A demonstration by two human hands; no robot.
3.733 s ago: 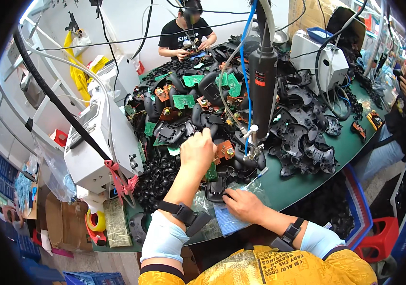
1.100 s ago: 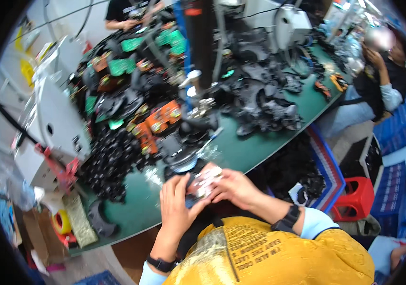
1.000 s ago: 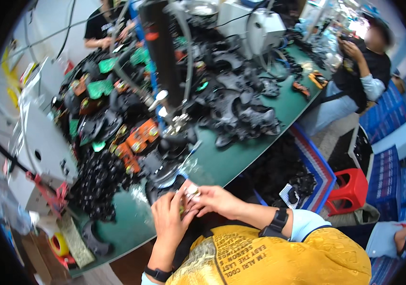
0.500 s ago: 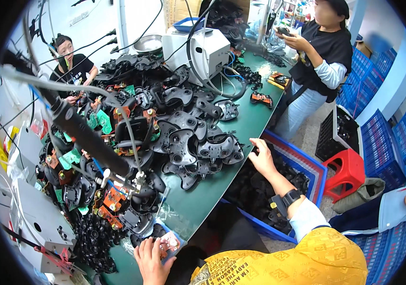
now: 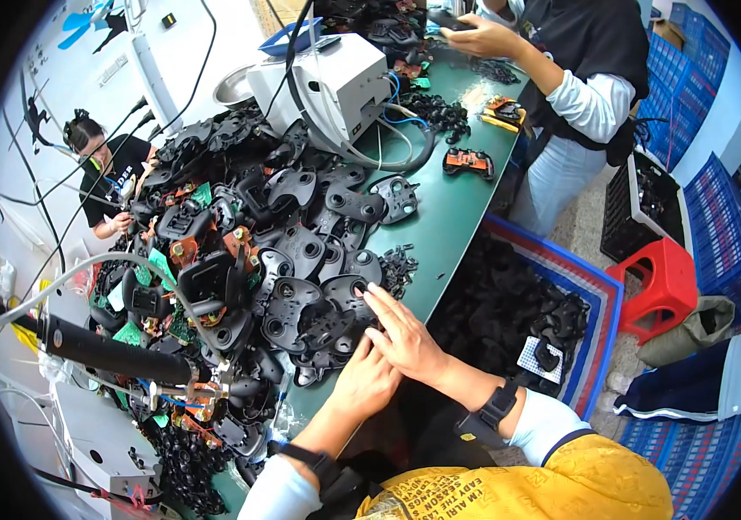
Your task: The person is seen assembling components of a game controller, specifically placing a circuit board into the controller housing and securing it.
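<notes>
My right hand (image 5: 408, 345) reaches over the near edge of the shell pile, its fingers stretched out and the fingertips on a black game controller shell (image 5: 349, 295). Close against it, my left hand (image 5: 365, 381) lies at the same edge of the pile; its fingers are partly covered by the right hand, and the visible part looks flat, with nothing seen in it. Other black controller shells (image 5: 289, 310) overlap just beyond and to the left. A small heap of dark little parts (image 5: 398, 267) lies right of the shells on the green table (image 5: 448, 221).
A blue crate (image 5: 606, 347) full of black parts stands below the table's right edge. A red stool (image 5: 661, 290) is beside it. A grey machine (image 5: 327, 82) stands at the back. A black hose-like tool (image 5: 119, 351) hangs at left. Two co-workers stand or sit across the table.
Both hands have come together at the shells: the left from the near table edge, the right from over the crate. The nearest shells have shifted left, and the view has turned.
</notes>
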